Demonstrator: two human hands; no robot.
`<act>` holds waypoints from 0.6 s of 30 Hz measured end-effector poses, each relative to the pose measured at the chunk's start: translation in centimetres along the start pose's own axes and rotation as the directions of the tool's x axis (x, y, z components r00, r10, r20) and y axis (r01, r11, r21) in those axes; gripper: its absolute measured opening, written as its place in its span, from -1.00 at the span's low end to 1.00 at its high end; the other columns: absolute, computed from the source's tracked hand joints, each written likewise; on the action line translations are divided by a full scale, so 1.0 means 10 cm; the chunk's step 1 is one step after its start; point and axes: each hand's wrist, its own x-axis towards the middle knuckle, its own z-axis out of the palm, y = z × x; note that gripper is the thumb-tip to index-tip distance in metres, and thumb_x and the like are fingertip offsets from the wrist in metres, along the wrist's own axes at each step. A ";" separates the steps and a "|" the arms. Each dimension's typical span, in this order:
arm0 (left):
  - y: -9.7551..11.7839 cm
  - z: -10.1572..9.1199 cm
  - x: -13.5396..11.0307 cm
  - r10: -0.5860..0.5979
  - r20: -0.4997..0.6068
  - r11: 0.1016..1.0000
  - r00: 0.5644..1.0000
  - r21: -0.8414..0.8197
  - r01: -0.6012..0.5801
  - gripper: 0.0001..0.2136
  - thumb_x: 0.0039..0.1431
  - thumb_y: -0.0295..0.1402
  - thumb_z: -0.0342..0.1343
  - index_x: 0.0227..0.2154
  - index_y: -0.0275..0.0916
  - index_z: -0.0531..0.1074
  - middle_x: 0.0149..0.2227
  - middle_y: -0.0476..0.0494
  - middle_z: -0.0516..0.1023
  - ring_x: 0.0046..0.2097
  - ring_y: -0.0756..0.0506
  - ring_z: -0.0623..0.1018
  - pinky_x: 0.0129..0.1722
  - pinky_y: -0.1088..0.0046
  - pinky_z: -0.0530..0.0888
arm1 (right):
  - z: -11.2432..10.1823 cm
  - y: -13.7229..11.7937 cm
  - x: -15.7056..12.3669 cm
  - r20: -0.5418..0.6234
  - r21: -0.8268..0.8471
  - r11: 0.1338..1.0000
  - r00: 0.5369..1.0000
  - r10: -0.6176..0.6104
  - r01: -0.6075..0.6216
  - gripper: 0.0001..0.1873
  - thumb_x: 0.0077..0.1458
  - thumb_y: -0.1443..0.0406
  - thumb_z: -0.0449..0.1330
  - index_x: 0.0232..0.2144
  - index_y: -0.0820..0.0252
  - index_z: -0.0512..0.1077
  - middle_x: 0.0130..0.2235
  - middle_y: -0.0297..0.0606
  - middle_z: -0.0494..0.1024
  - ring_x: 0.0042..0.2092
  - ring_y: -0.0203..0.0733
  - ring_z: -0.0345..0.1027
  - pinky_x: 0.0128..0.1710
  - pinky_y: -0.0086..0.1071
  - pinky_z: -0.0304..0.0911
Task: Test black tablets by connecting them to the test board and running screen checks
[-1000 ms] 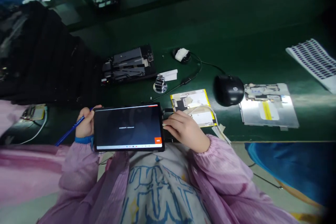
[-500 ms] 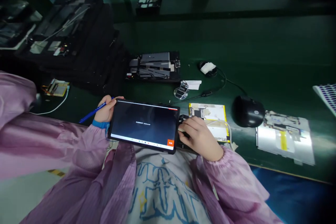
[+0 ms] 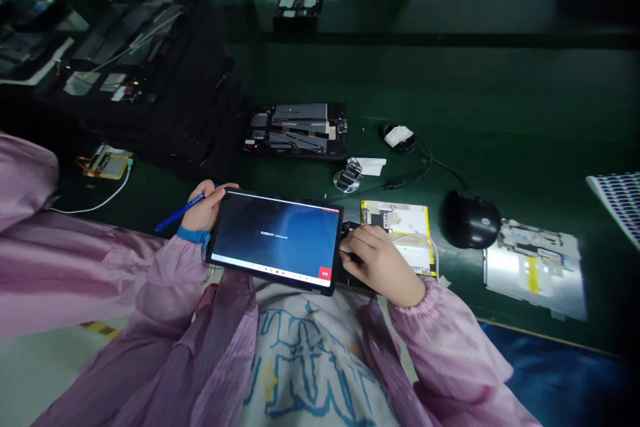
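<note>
A black tablet with a lit dark-blue screen and a red button in its corner rests at the near edge of the green bench. My left hand grips the tablet's left edge and also holds a blue pen between its fingers. My right hand is curled against the tablet's right edge, fingers pressed on a dark connector block there. Both arms wear pink sleeves.
Behind the tablet lie an opened tablet chassis, a small metal counter, a yellow-edged board, a black mouse with its cable and a silver back cover. Black trays stack at the left. A label sheet lies far right.
The camera swung left and slightly down. The tablet's screen has brightened from near black to dark blue. Both hands keep the same hold on the tablet.
</note>
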 end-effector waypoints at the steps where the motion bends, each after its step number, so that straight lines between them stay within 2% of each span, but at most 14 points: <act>1: 0.01 0.01 0.00 -0.005 -0.004 1.000 1.000 0.003 0.005 -0.58 -0.16 -0.46 0.31 -0.59 -0.21 0.06 -0.34 -0.17 0.64 -0.33 -0.14 0.62 -0.35 0.38 0.53 | -0.01 0.00 0.00 0.010 -0.004 1.000 1.000 0.009 -0.009 -0.92 0.18 0.39 0.10 -0.36 0.22 0.39 -0.35 -0.18 0.48 -0.28 -0.12 0.25 -0.27 -0.24 0.19; 4: 0.01 0.02 -0.01 -0.005 0.000 1.000 1.000 0.013 0.005 -0.59 -0.16 -0.41 0.33 -0.59 -0.21 0.09 -0.37 -0.16 0.63 -0.36 -0.12 0.60 -0.38 0.41 0.51 | -0.03 -0.03 -0.01 0.040 -0.001 0.999 0.998 0.042 -0.042 -0.90 0.23 0.38 0.06 -0.30 0.23 0.38 -0.32 -0.15 0.48 -0.25 -0.10 0.26 -0.24 -0.22 0.24; 6: 0.02 0.01 -0.01 0.018 0.000 0.999 1.000 0.034 -0.018 -0.60 -0.17 -0.40 0.35 -0.59 -0.22 0.11 -0.48 -0.06 0.57 -0.46 -0.05 0.54 -0.46 0.49 0.47 | -0.05 -0.04 0.00 0.055 0.005 0.998 0.997 0.055 -0.055 -0.88 0.24 0.39 0.03 -0.28 0.24 0.37 -0.30 -0.12 0.48 -0.24 -0.09 0.27 -0.22 -0.21 0.27; 9: 0.04 0.00 -0.01 0.065 0.008 0.995 0.998 0.077 -0.065 -0.57 -0.26 -0.45 0.39 -0.63 -0.23 0.12 -0.66 0.11 0.32 -0.61 0.08 0.34 -0.60 0.60 0.32 | -0.11 -0.04 0.05 0.060 0.010 0.997 0.996 0.070 -0.071 -0.87 0.25 0.39 -0.01 -0.27 0.22 0.35 -0.31 -0.11 0.47 -0.24 -0.07 0.28 -0.21 -0.18 0.31; 11: 0.07 0.00 -0.01 0.104 0.017 0.991 0.994 0.081 -0.105 -0.55 -0.30 -0.46 0.41 -0.65 -0.24 0.11 -0.67 0.14 0.21 -0.63 0.11 0.27 -0.62 0.62 0.28 | -0.17 -0.01 0.08 0.069 0.033 0.995 0.994 0.090 -0.093 -0.87 0.25 0.39 -0.01 -0.27 0.21 0.34 -0.32 -0.12 0.46 -0.25 -0.07 0.30 -0.22 -0.18 0.33; 15: 0.17 0.08 -0.03 0.190 0.007 0.980 0.982 0.059 -0.190 -0.54 -0.31 -0.40 0.43 -0.63 -0.22 0.13 -0.62 0.09 0.28 -0.54 0.05 0.37 -0.55 0.59 0.35 | -0.26 0.07 0.16 0.151 0.179 0.973 0.982 0.118 -0.144 -0.89 0.22 0.39 0.04 -0.31 0.20 0.37 -0.33 -0.17 0.47 -0.27 -0.13 0.36 -0.26 -0.26 0.33; 18: 0.20 0.13 -0.05 0.220 0.005 0.973 0.976 0.074 -0.219 -0.54 -0.30 -0.38 0.43 -0.63 -0.23 0.14 -0.60 0.08 0.33 -0.49 0.03 0.40 -0.50 0.58 0.38 | -0.29 0.13 0.21 0.241 0.334 0.913 0.958 0.158 -0.235 -0.90 0.18 0.38 0.11 -0.39 0.20 0.39 -0.38 -0.23 0.48 -0.34 -0.22 0.37 -0.32 -0.35 0.30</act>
